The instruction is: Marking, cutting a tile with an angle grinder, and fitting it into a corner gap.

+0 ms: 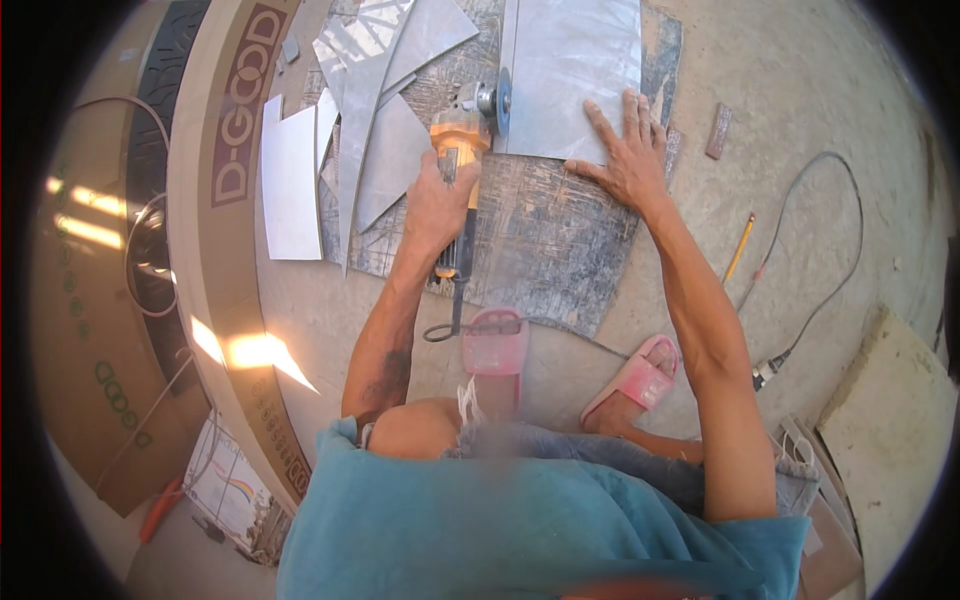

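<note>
My left hand is wrapped round the body of a yellow and black angle grinder. The grinder's blue cutting disc stands upright at the left edge of a grey tile; whether it touches the tile I cannot tell. My right hand lies spread on the tile's near right corner, fingers apart and pointing away from me. The tile rests on a scuffed, dark board on the floor.
Cut tile pieces lie left of the grinder, with a white piece beside them. A long cardboard box bounds the left side. At right are a yellow pencil, a brown block and a looped cable. My feet wear pink slippers.
</note>
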Demonstrator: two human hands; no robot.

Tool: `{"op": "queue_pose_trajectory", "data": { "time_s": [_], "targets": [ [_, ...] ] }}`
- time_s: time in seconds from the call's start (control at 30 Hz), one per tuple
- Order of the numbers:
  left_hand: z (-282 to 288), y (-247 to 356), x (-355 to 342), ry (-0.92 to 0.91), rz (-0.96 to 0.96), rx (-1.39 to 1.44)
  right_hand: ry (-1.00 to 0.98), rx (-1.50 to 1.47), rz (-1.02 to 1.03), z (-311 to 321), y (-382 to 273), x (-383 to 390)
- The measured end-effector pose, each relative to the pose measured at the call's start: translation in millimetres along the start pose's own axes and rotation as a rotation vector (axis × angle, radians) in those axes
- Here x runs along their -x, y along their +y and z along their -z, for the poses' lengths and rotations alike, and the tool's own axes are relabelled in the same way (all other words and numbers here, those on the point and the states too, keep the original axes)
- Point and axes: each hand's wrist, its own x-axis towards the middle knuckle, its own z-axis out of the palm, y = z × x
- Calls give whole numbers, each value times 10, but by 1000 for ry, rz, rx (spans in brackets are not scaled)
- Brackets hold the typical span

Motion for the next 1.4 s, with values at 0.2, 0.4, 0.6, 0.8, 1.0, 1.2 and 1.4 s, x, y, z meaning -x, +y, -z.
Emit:
{"op": "queue_pose_trajectory", "data": {
  "time_s": [0.2,0.4,0.6,0.8,1.0,1.2,1.4],
  "targets": [
    [-3,54,109,-20,28,1,-5,-15,-12,-3,19,18],
    [28,14,207,-35,27,60,-23,-19,-24,-7,12,23],
    [32,-17,277,-31,9,45,-19,-16,-21,-9,7,19],
    [27,4,220,-42,11,87,-3,-6,-14,-23,21,26],
    [20,-39,267,-32,8,34,17,-4,-15,-43,-14,22],
    [16,-43,290,-29,6,101,-5,6,-22,-21,6,12],
    [14,-65,312,-40,14,99,40,-7,-7,-58,24,14]
  ]
}}
